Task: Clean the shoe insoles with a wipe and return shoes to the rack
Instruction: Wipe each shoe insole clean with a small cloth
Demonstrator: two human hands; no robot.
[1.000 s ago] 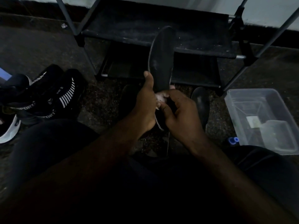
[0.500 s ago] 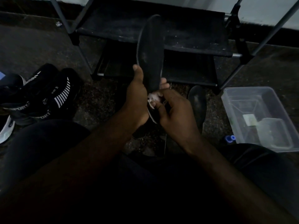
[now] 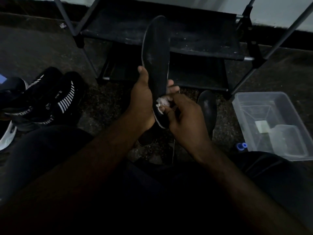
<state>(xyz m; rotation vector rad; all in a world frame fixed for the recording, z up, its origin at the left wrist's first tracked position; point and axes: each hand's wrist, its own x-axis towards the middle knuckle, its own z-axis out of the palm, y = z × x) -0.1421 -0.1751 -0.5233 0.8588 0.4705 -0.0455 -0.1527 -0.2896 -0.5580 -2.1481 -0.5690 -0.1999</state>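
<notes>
A long black insole (image 3: 156, 53) stands upright in front of me, its toe end pointing up toward the rack. My left hand (image 3: 142, 102) grips its lower half, thumb along the left edge and fingertips showing past the right edge. My right hand (image 3: 184, 116) pinches a small crumpled white wipe (image 3: 161, 102) against the insole near its heel. A second black insole (image 3: 207, 106) lies on the floor to the right of my hands. The black two-shelf shoe rack (image 3: 194, 39) stands just behind.
Black "SPORT" sneakers with white stripes (image 3: 50, 100) sit on the floor at the left, with a white shoe (image 3: 7, 138) beside them. A clear plastic bin (image 3: 274, 122) stands at the right with a blue cap (image 3: 241, 146) next to it. My dark-clothed legs fill the foreground.
The insole and both hands have drifted slightly left in view. The wipe stays pressed near the heel, my right hand shifting a little along it.
</notes>
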